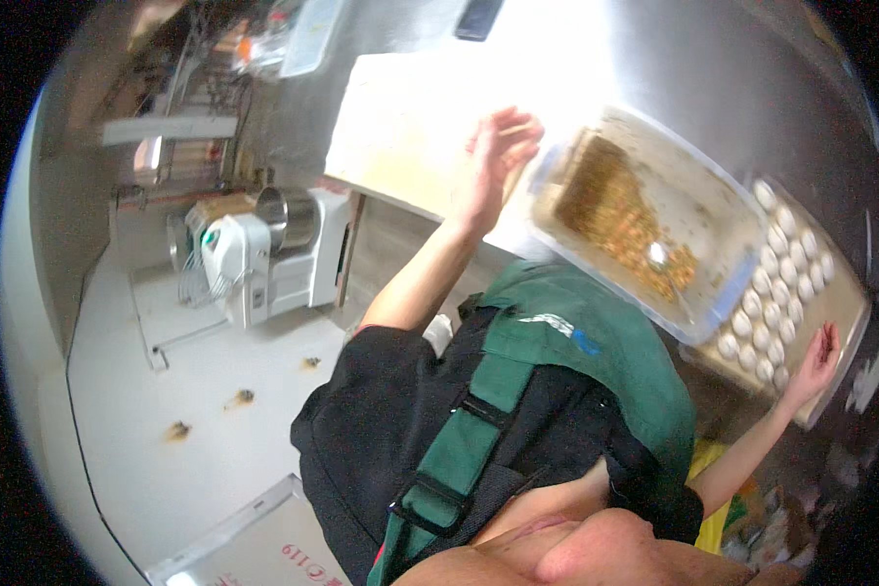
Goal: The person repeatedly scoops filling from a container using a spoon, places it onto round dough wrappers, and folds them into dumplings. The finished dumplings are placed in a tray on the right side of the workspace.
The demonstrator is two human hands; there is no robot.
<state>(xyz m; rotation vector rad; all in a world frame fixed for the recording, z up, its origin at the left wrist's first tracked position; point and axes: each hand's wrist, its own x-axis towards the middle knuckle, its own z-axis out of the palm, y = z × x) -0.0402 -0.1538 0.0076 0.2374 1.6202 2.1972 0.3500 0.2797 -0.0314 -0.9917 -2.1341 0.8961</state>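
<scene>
My left hand [501,165] is blurred above the near edge of a pale board [391,124]. Its fingers are loosely bent and partly apart, and I see nothing held in it. Just right of it sits a translucent plastic tub [710,172] with crumbly brown-orange filling [608,201] heaped on one side. A shiny metal spoon [658,253] rests in the filling. Beyond the tub, a light tray [824,322] carries several rows of white oval dough pieces [773,315]. My right hand [817,362] is over that tray's near right end, fingers curled; whether they hold anything is unclear.
The metal worktop [674,66] extends behind the tub, with a dark phone-like object [478,18] at the far side. A white stand mixer [241,256] with a steel bowl [287,216] stands to the left. A yellow bag [710,505] is low at the right.
</scene>
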